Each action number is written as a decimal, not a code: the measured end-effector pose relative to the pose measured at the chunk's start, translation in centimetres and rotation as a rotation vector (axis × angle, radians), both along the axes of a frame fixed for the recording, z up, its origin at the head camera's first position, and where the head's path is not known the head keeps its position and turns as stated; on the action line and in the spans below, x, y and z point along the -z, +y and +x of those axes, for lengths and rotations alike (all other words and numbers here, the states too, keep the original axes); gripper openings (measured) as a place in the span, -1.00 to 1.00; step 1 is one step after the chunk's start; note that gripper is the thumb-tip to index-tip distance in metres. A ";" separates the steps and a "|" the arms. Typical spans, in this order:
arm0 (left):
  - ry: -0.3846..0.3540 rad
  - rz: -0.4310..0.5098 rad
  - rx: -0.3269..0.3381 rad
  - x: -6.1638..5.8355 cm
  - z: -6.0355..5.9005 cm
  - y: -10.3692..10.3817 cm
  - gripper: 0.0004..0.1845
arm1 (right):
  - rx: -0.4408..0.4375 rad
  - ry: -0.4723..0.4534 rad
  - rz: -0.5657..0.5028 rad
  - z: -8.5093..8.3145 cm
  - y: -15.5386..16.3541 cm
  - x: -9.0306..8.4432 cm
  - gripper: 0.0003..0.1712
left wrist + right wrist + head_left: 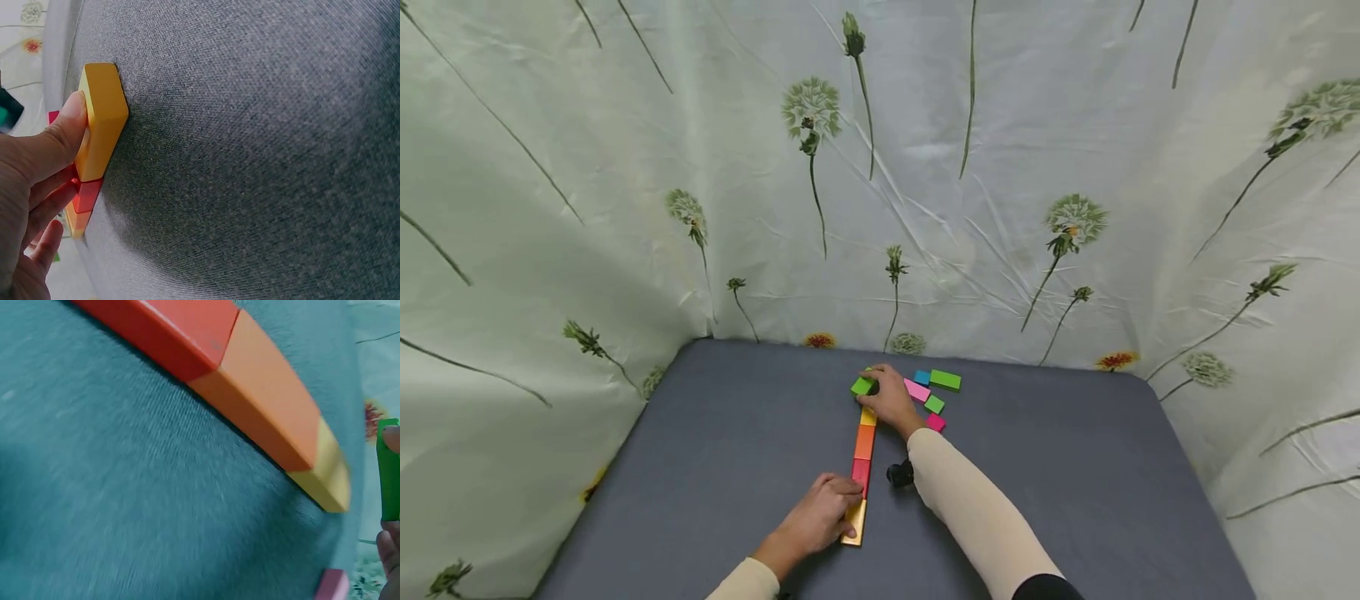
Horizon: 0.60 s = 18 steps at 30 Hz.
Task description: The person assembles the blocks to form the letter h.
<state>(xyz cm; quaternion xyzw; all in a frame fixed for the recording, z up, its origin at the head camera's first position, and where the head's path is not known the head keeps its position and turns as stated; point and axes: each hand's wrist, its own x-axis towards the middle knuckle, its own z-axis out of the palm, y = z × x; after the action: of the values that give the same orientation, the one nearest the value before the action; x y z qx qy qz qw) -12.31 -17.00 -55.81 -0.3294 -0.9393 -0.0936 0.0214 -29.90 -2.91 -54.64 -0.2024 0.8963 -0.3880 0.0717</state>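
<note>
A row of blocks runs away across the grey table: golden-yellow (854, 527) nearest, then red (861, 472), orange (864, 442) and yellow (868, 417). My left hand (820, 510) lies over the row's near end. Its thumb presses the top of the golden-yellow block (105, 119), and its fingers touch the red block (87, 195). At the far end, my right hand (891, 400) pinches a green block (862, 387) between thumb and fingers. The right wrist view shows this green block (389, 475) beyond the yellow block (332, 472), with part of the hand cut off.
Right of the right hand lie loose blocks: blue (922, 377), long green (946, 381), pink (917, 390), small green (934, 404) and magenta (936, 422). A black device (899, 474) sits by the right wrist. Flower-printed cloth (970, 275) hangs behind the grey table (737, 433).
</note>
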 end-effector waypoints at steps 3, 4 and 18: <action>0.018 0.013 0.008 0.0 -0.1 0.0 -0.55 | -0.012 0.011 -0.005 0.5 1.1 -0.7 -0.48; 0.029 0.020 0.012 0.1 -0.1 -0.1 -0.55 | -0.022 0.013 0.001 0.8 1.4 -0.9 -0.48; 0.060 0.030 0.028 0.3 -0.2 -0.2 -0.54 | -0.127 0.096 0.025 4.4 7.0 -1.5 -0.46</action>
<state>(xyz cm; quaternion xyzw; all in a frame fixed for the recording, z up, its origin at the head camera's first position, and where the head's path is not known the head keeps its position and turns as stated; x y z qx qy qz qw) -12.50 -17.23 -56.13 -0.3448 -0.9320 -0.0980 0.0531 -25.46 4.10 -53.11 -0.2764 0.8887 -0.3615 0.0558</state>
